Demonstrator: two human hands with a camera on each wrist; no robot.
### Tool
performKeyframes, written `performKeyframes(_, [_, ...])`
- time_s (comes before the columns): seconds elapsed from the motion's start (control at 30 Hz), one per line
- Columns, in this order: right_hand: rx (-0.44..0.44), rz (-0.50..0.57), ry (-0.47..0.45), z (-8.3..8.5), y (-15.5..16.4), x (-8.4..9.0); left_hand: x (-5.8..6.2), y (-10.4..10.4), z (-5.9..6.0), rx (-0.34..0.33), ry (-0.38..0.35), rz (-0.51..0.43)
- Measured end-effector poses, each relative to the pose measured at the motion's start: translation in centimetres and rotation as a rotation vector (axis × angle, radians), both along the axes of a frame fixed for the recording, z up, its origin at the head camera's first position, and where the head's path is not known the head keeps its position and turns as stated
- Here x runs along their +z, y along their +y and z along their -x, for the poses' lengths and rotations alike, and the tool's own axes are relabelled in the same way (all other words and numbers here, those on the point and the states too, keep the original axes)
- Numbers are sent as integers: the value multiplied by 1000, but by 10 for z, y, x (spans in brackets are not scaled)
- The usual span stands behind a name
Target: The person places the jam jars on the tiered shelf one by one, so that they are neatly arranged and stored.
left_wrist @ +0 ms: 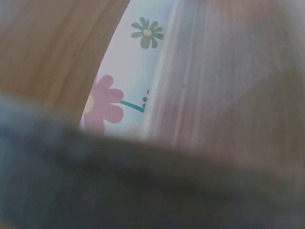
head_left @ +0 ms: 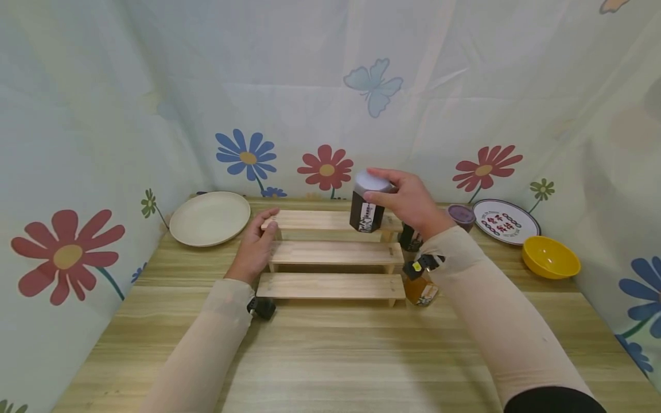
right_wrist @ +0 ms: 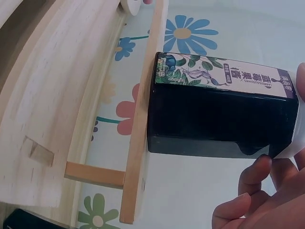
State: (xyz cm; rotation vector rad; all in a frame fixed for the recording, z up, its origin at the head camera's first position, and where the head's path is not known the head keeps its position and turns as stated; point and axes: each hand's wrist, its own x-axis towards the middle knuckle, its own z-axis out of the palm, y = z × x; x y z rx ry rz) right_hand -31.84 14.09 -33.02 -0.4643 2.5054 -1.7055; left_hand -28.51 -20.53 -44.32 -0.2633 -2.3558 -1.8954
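Right hand: the right hand (head_left: 408, 202), just right of frame centre, grips the white lid of a dark jar (head_left: 367, 210) from above, fingers curled round the cap.
Jar: it hangs at the right end of the top step of the wooden stepped rack (head_left: 330, 252); whether its base touches the board I cannot tell. In the right wrist view the dark jar (right_wrist: 221, 114) is close against the plank edge.
Left hand: the left hand (head_left: 256, 245), left of centre, holds the rack's left end, fingers lying over the top step.
Nearby: an amber jar (head_left: 419, 288) and another dark jar (head_left: 410, 238) stand by the rack's right end; a cream plate (head_left: 209, 218) at upper left, a yellow bowl (head_left: 550, 257) at right, all on the counter (head_left: 330, 355).
Risk: the steps are narrow, so a jar set off-centre could tip off the edge; a lid-only grip may let it swing.
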Motion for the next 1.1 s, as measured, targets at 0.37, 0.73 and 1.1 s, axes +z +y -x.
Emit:
performKeyframes(0.37, [17,-7,18,5,-11,-2,0,0,0,0,-1,1])
performKeyframes(0.73, [24,34,15,11,-21,-4,0,1,0,-2,-5,-8])
performKeyframes(1.1, [32,41,26,12,-29,-5,-1,0,0,-2,2,0])
